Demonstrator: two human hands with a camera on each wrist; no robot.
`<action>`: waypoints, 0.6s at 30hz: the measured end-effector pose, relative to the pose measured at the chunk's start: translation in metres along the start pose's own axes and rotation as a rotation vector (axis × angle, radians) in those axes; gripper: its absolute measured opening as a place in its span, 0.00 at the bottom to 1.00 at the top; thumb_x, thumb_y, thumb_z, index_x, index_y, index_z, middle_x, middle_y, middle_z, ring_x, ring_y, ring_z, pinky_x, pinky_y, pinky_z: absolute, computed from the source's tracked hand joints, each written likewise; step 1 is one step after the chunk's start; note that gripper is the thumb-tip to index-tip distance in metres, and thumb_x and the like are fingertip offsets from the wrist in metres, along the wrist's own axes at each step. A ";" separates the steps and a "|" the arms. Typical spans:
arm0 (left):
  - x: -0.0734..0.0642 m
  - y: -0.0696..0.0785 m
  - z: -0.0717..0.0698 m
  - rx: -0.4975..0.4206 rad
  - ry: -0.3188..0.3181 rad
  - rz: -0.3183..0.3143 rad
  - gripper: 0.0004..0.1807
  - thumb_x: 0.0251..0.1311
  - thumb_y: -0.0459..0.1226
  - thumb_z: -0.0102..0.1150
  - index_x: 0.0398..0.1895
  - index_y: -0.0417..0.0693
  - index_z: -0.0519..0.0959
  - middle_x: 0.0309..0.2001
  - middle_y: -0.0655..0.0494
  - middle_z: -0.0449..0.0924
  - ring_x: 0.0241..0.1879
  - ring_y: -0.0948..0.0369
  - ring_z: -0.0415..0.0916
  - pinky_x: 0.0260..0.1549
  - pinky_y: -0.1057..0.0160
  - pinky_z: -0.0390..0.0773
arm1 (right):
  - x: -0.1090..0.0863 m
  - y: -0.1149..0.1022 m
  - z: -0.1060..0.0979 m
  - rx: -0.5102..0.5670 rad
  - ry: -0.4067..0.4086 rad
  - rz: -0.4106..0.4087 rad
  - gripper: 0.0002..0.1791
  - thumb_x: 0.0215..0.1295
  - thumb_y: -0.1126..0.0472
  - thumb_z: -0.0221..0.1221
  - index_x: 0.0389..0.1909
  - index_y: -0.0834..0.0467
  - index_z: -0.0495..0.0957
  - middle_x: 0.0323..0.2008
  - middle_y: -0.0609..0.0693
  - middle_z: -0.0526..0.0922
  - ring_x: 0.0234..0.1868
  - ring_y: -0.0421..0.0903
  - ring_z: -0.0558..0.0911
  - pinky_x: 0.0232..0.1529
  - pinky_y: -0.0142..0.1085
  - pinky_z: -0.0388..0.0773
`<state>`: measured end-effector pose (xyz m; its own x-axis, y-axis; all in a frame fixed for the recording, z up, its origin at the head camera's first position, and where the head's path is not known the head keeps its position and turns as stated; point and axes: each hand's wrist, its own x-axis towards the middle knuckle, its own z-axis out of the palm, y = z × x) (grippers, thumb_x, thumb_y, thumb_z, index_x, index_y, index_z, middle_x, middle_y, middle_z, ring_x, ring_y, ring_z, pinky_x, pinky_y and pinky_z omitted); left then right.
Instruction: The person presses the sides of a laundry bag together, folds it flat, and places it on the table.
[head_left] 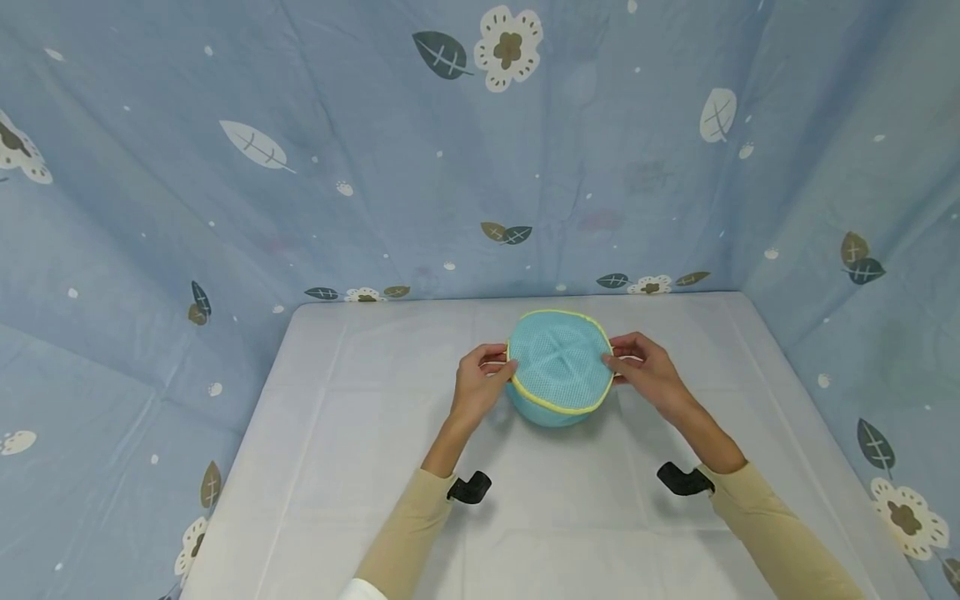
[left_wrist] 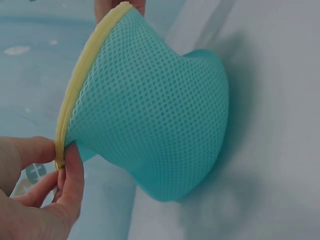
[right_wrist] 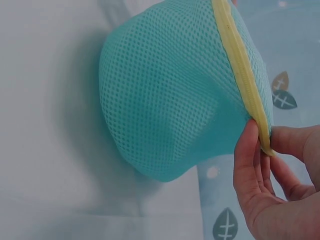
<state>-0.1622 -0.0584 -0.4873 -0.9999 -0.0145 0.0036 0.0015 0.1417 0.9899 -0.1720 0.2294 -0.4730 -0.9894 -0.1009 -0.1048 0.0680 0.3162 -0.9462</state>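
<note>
Between the two hands is a turquoise mesh laundry bag (head_left: 558,358), rounded like a bowl, with a yellow zipper edge (left_wrist: 80,80) round its top. My left hand (head_left: 480,383) pinches that yellow edge on the left side, thumb on one face and fingers on the other. On the opposite side my right hand (head_left: 648,373) pinches the edge the same way, which shows closely in the right wrist view, where the mesh wall (right_wrist: 160,95) sags below the zipper. A shadow lies beside the bag's base; whether the base touches the table cannot be told.
A white cloth covers the table (head_left: 375,467). Blue curtains (head_left: 420,167) printed with leaves and flowers stand behind and on both sides. A black wrist mount (head_left: 469,488) sits at the left cuff and another black mount (head_left: 684,479) at the right cuff.
</note>
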 end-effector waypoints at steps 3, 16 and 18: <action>-0.005 0.001 -0.002 -0.004 -0.001 0.004 0.16 0.64 0.31 0.68 0.54 0.37 0.82 0.48 0.45 0.82 0.45 0.54 0.83 0.42 0.65 0.85 | -0.003 0.000 0.001 0.003 -0.008 0.000 0.24 0.74 0.60 0.62 0.62 0.69 0.69 0.52 0.63 0.73 0.40 0.41 0.84 0.41 0.34 0.86; -0.026 0.005 -0.012 -0.052 -0.015 -0.017 0.16 0.64 0.30 0.68 0.53 0.35 0.81 0.48 0.42 0.81 0.44 0.51 0.84 0.40 0.67 0.85 | -0.019 0.004 0.006 0.021 -0.041 0.029 0.25 0.72 0.58 0.65 0.61 0.68 0.70 0.51 0.64 0.74 0.40 0.43 0.85 0.41 0.36 0.87; -0.030 0.005 -0.013 -0.060 -0.016 -0.028 0.16 0.64 0.30 0.69 0.54 0.35 0.81 0.49 0.41 0.81 0.45 0.51 0.83 0.39 0.68 0.84 | -0.022 0.004 0.007 0.027 -0.046 0.029 0.25 0.72 0.58 0.65 0.60 0.68 0.70 0.51 0.64 0.74 0.40 0.43 0.85 0.41 0.36 0.87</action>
<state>-0.1324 -0.0697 -0.4805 -0.9997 -0.0018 -0.0259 -0.0259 0.0821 0.9963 -0.1489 0.2266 -0.4762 -0.9800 -0.1354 -0.1458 0.1008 0.2941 -0.9505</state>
